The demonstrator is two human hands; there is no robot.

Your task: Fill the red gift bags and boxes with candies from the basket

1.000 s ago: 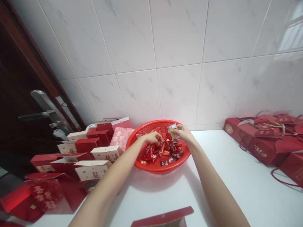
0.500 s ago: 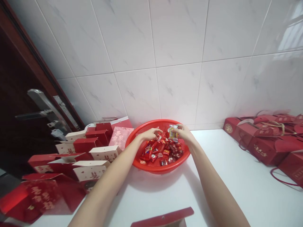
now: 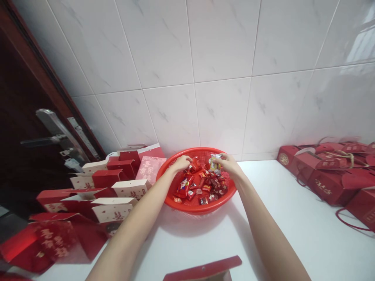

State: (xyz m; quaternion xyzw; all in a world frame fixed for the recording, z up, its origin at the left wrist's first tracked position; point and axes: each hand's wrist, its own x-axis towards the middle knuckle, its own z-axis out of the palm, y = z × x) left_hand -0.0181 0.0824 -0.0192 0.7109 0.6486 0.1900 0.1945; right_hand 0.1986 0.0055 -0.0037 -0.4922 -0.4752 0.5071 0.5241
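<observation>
A red plastic basket (image 3: 199,210) holds many small wrapped candies (image 3: 202,187), mostly red and dark red. Over its right rim, my right hand (image 3: 229,164) is closed on a clear and yellow candy packet (image 3: 215,164). My left hand (image 3: 182,164) reaches in over the left side, its fingers closed on a red candy packet (image 3: 193,165) near the back of the basket. The hands are a short way apart, both above the candy pile.
Open red and cream gift boxes (image 3: 117,210) stand in rows at left, beside a dark door with a metal handle (image 3: 55,132). Closed red boxes (image 3: 328,183) with cord handles sit at right. Another red box (image 3: 205,269) is at the front edge. Tiled wall (image 3: 219,109) behind.
My left hand has shifted slightly left and up, and a red packet now shows in its fingers. My right hand keeps its yellow packet, almost unmoved.
</observation>
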